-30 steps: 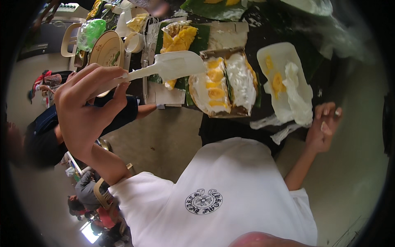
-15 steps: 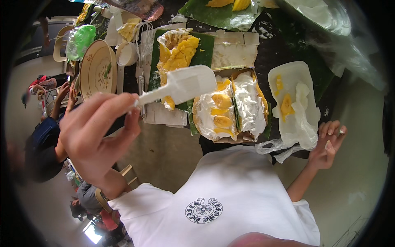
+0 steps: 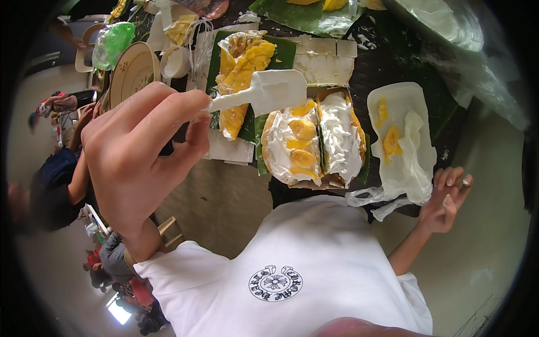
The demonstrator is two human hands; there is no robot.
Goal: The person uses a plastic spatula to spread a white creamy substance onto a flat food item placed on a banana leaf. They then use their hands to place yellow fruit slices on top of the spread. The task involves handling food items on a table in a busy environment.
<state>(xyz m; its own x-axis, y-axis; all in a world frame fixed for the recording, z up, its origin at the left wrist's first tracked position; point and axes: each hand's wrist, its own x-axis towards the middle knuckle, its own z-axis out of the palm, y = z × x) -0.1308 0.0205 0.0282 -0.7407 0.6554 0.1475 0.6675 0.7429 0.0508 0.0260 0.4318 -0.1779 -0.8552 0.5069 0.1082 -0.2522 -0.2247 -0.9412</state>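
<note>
Food-preparation stall or communal cooking area, judged from a dark table [image 3: 393, 62] crowded with banana leaves [image 3: 297, 14], cream-covered cakes [image 3: 311, 140] topped with yellow fruit, a whisk [image 3: 203, 42], a cup [image 3: 174, 62] and round woven trays [image 3: 132, 70]. Other people [image 3: 62, 168] are seen seated at far left on a plain floor [image 3: 224, 202].

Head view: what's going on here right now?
A person in a white T-shirt holds a white spatula in the left hand, its blade raised over a split pastry filled with white cream and yellow fruit slices. The right hand is open and empty beside a white plastic sheet smeared with cream. Green leaves and more yellow fruit lie on the dark table beyond.
</note>
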